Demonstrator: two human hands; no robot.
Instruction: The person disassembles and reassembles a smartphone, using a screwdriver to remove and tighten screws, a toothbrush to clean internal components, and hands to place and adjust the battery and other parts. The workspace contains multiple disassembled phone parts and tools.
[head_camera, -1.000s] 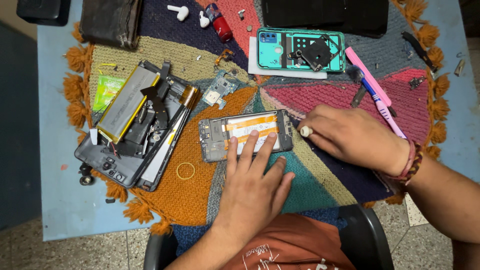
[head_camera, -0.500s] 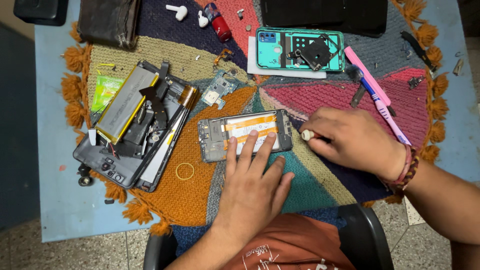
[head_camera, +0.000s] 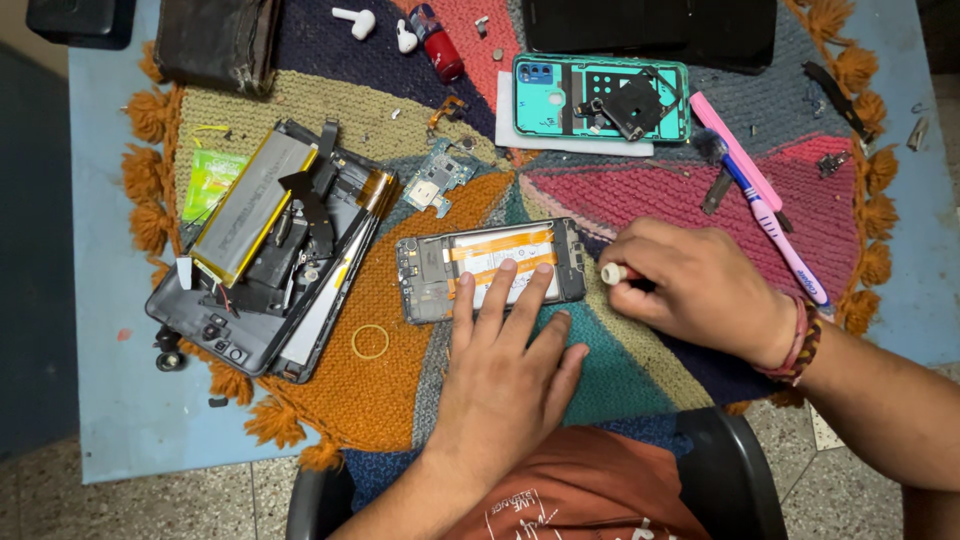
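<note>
Opened phone: an opened phone (head_camera: 490, 268) with its back off lies flat near the middle of the worktop (head_camera: 110, 400), on a woven mat (head_camera: 400, 390); an orange-and-white battery fills its frame.
Left hand: the left hand (head_camera: 505, 365) lies palm down, fingers (head_camera: 500, 290) spread and released, tips pressing on the phone's battery; it grasps nothing.
Right hand: the right hand (head_camera: 695, 285) is clenched around a small tool (head_camera: 612, 273) with a white tip, just beside the phone's right end; a beaded bracelet (head_camera: 800, 340) circles the wrist.
Mat: round, knitted in coloured wedges with orange tassels at its edge.
Tablet shell: toward the left edge a dark plastic tablet shell (head_camera: 230, 330) holds a flat silver battery (head_camera: 250, 205), black parts and ribbon cables.
Teal cover: toward the far edge a teal phone back cover (head_camera: 560, 100) lies inside up, holding a small black part (head_camera: 630, 105).
Circuit board: a small circuit board (head_camera: 435, 180) lies between shell and cover.
Near the right edge: a pink toothbrush (head_camera: 770, 225) and a pink flat pry tool (head_camera: 735, 150) lie together.
Far edge: two white earbuds (head_camera: 355, 18), a red cylinder (head_camera: 440, 45), a worn dark wallet (head_camera: 215, 40).
Rubber band: a yellow rubber band (head_camera: 370, 341) lies on the mat left of the left hand.
</note>
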